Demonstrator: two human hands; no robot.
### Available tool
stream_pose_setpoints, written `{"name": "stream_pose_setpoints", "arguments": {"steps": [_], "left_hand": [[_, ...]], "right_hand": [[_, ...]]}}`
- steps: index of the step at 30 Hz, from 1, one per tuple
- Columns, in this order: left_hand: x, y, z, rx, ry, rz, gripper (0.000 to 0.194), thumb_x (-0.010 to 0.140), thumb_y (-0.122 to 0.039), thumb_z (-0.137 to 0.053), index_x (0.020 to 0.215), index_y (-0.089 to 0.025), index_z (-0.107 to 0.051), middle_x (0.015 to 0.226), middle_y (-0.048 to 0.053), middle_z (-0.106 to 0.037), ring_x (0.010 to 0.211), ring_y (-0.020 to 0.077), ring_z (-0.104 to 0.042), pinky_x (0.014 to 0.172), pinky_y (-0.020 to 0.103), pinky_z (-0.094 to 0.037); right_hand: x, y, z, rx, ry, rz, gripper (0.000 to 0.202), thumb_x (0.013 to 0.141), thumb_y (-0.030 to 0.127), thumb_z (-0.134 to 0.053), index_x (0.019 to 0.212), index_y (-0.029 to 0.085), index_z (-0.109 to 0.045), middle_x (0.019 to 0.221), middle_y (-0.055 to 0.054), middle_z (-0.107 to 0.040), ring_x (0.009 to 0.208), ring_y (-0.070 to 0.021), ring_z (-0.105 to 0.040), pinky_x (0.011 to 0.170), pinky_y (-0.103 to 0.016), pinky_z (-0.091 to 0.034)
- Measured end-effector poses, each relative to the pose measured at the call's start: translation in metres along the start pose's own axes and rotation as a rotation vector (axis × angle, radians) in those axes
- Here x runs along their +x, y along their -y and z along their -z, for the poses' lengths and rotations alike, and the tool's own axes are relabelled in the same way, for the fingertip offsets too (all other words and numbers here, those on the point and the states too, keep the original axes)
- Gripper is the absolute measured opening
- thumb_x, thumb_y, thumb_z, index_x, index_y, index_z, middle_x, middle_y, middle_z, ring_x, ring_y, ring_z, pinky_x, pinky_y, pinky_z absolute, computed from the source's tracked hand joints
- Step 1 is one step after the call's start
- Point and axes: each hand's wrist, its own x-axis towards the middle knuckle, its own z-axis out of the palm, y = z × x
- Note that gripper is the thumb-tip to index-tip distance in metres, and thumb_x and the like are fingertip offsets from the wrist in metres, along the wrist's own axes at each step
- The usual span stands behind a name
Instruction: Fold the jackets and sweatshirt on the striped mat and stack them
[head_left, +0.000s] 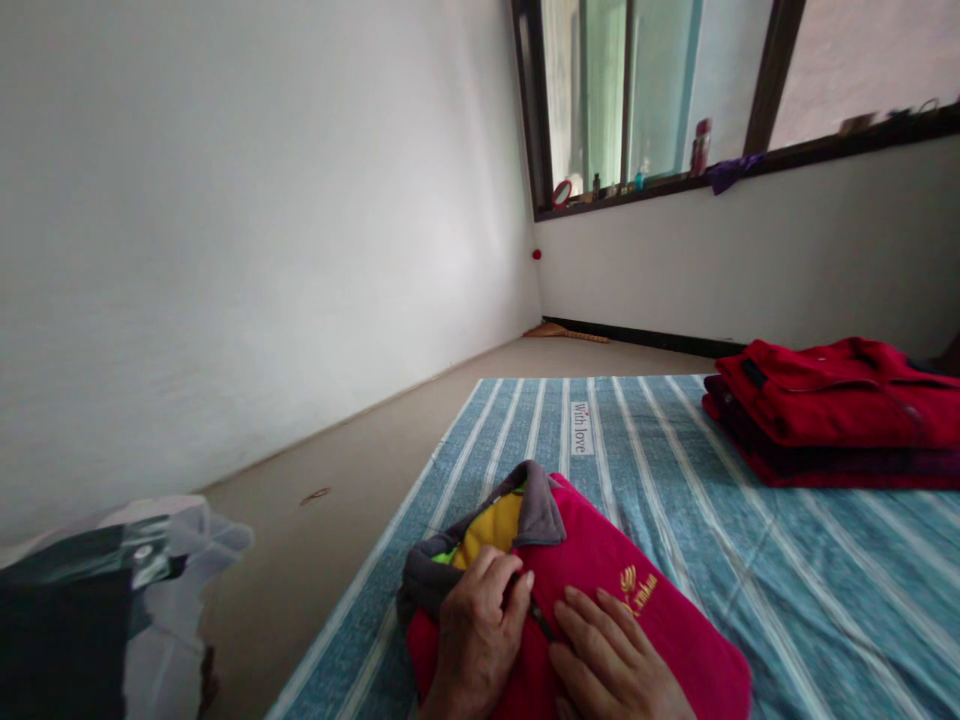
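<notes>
A folded crimson garment (675, 625) with a grey collar, yellow inside and gold lettering lies on a blue striped cloth (645, 440). On its front, just below the collar, my left hand (480, 625) has its thumb and fingers pinched together at the dark placket; whatever is between the fingertips is too small to make out. Beside it on the right, my right hand (611, 655) rests flat on the garment, fingers extended.
Folded red and dark garments (840, 420) are stacked at the right on the striped cloth. A whitish plastic bag (172, 620) stands at lower left. Small bottles and a round mirror (562, 193) line the windowsill. A broom (566, 331) lies in the far corner.
</notes>
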Motion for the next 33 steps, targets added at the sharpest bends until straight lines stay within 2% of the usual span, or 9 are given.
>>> {"name": "stream_pose_setpoints", "arguments": {"steps": [33], "left_hand": [[-0.0011, 0.002, 0.0, -0.001, -0.001, -0.009, 0.016, 0.091, -0.023, -0.047, 0.083, -0.019, -0.06, 0.074, 0.002, -0.062, 0.066, 0.0139, -0.062, 0.061, 0.023, -0.05]], "right_hand": [[0.0029, -0.0002, 0.0018, 0.005, 0.008, 0.001, 0.029, 0.093, 0.022, -0.04, 0.075, 0.02, -0.062, 0.087, -0.003, -0.071, 0.098, -0.0154, -0.064, 0.107, -0.028, -0.034]]}}
